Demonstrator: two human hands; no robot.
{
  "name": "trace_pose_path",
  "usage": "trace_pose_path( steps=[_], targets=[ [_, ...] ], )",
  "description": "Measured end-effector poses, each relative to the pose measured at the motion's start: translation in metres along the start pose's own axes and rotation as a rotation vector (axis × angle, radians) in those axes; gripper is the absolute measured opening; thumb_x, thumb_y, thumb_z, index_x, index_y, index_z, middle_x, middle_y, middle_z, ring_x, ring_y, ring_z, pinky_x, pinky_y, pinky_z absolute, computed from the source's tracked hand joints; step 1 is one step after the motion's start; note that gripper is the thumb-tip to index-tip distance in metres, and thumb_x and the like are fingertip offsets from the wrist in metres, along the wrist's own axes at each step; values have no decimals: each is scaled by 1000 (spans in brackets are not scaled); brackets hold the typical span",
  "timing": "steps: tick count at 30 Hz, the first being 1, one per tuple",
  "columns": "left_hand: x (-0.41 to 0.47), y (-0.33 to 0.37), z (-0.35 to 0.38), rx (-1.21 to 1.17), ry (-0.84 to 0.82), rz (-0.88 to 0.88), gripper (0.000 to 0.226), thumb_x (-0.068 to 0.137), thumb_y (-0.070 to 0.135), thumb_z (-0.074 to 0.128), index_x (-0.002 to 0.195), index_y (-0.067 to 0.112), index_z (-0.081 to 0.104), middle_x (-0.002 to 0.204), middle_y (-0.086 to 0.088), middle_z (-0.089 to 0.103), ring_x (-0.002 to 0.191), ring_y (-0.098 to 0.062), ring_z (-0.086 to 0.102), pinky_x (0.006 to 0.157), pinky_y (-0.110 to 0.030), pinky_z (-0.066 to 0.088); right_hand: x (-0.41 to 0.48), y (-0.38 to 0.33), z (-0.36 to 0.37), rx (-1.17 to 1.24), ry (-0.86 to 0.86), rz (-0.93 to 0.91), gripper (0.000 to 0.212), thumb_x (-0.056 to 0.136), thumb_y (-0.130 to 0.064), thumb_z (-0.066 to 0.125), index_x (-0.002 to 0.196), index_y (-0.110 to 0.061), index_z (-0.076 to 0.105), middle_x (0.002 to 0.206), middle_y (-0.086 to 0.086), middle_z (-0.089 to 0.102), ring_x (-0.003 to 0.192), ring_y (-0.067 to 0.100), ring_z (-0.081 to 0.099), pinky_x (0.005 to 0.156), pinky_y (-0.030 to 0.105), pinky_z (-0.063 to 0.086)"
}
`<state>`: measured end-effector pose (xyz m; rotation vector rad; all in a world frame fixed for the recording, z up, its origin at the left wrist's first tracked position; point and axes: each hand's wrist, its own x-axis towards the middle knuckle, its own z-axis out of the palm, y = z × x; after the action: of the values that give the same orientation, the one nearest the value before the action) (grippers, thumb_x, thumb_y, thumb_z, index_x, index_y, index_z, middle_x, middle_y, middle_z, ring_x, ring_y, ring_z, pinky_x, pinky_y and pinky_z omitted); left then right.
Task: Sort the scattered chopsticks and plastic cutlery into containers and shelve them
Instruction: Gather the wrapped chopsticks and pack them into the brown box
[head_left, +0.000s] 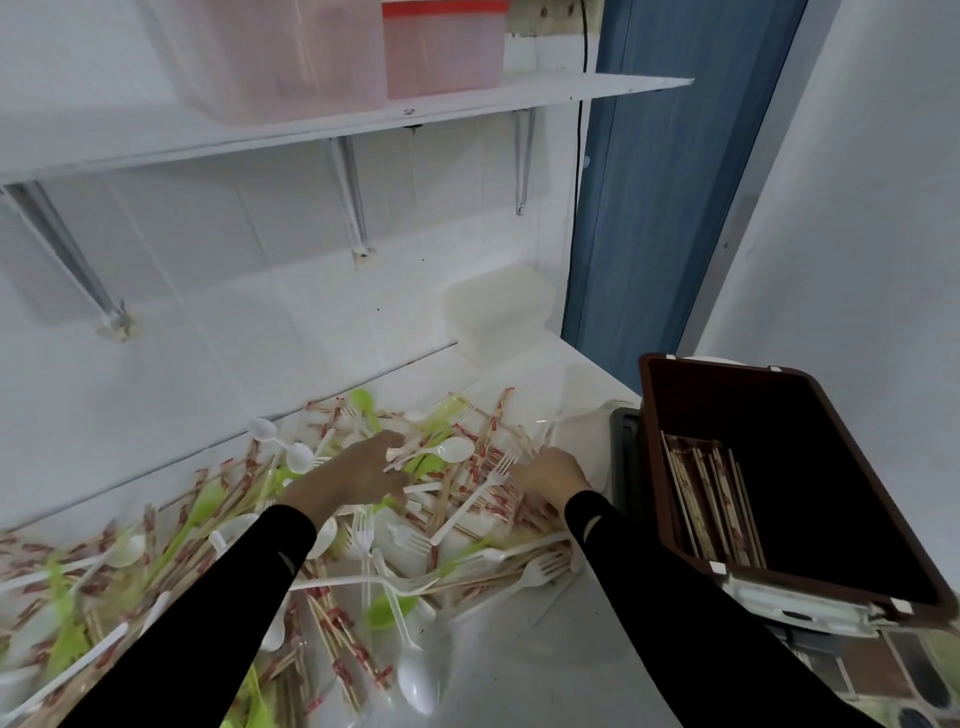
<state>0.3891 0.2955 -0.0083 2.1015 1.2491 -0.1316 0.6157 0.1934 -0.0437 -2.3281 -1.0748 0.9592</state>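
Our left hand (358, 470) pinches a few chopsticks (410, 451). Our right hand (550, 478) digs in the pile, and we cannot tell its grip. We should take only chopsticks, line them up, then put them in the brown box (831, 467) at three o'clock.

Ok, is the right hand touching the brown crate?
Apart. Head view shows the right hand over the cutlery pile, a clear gap left of the brown crate.

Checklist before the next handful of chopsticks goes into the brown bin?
1. Room in the brown bin: ok, mostly empty.
2. Only wrapped chopsticks in it: ok.
3. Grip of left hand: cannot tell, blurred.
4. Grip of right hand: cannot tell, fingertips down in the pile.
5. Pile separated: not ok, forks and spoons mixed in.
6. Bare spot on shelf: ok, right end.
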Motion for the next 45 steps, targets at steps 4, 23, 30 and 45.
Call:
trace_pose_path(
  steps=[4, 23, 30, 45],
  targets=[
    [10, 3, -2, -298, 79, -72, 31, 103, 29, 43, 105, 4, 62, 73, -3, 70, 50, -16, 59, 47, -19, 43, 3, -12, -7, 99, 50, -29, 29, 90, -37, 51, 80, -10, 56, 88, 7, 61, 78, 24, 58, 72, 29, 45],
    [39, 30, 16, -417, 35, 88, 23, 96, 32, 61, 101, 11, 71, 99, 1, 75, 89, -11, 72, 83, -30, 56, 40, -10, 6, -442, 320, -58, 24, 98, -12, 44, 119, -15, 56, 119, 7, 65, 110, 28, 63, 81, 32, 47],
    [39, 9, -1, -457, 286, 1, 28, 93, 38, 63, 95, 12, 74, 93, -10, 72, 87, -24, 66, 75, -30, 48, 30, -21, 25, -294, 131, -202, 25, 97, -39, 48, 106, -19, 58, 117, 6, 65, 108, 29, 61, 80, 33, 42],
    [10, 16, -40, -782, 753, 262, 20, 100, 38, 53, 106, 30, 71, 98, 11, 72, 99, 2, 63, 86, -15, 42, 37, -8, 8, -493, 338, -39, 25, 98, -13, 43, 123, -14, 48, 121, 8, 63, 110, 27, 63, 82, 34, 50]
  ],
)
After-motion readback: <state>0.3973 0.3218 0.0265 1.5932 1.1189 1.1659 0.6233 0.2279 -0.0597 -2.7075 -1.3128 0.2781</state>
